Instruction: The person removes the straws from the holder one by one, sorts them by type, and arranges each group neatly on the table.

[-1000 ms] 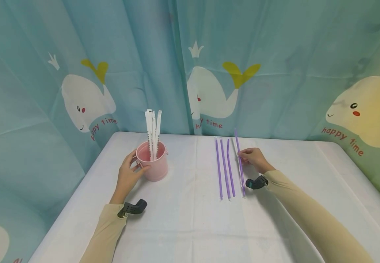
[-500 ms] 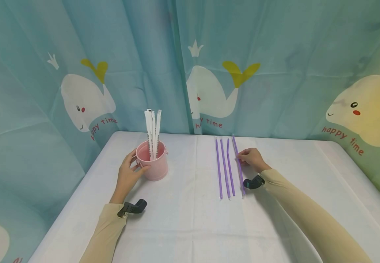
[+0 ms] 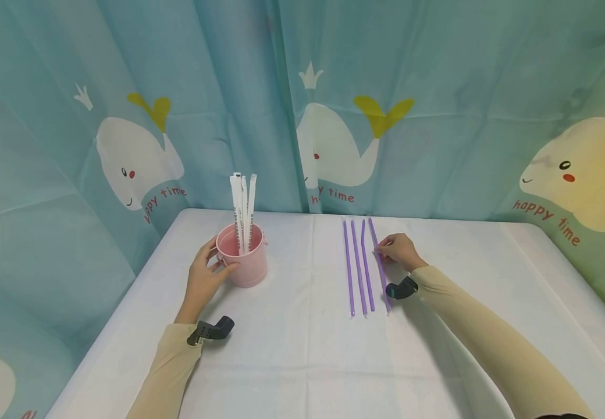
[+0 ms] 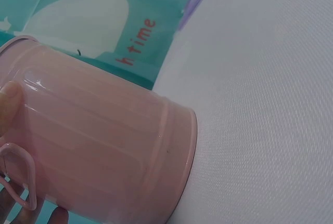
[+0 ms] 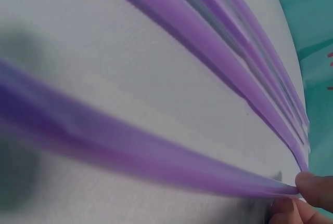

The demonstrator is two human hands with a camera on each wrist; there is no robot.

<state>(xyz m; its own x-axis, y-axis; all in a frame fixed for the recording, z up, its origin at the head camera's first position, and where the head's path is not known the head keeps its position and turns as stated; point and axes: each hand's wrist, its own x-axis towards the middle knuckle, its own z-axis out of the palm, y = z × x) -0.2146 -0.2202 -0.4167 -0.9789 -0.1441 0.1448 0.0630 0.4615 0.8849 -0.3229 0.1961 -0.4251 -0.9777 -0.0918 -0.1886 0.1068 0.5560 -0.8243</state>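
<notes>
My left hand grips the side of a pink bucket, thumb and fingers spread round its wall near a small looped handle. Several white paper-wrapped sticks, perhaps straws, stand upright in the bucket. On the right, my right hand pinches a purple straw between thumb and fingertips; I cannot tell whether it rests fully on the table. To its left lie 3 more purple straws side by side, roughly parallel, in clear wrappers. The bent one is nearest the pinched straw.
A white cloth covers the table, whose back edge meets a blue-green curtain printed with whales. Dark wrist cameras sit on both forearms.
The pinched purple straw has come down toward me and to the left, its far end now level with the other straws' ends. My right hand shifted slightly left; the left hand stayed on the bucket.
</notes>
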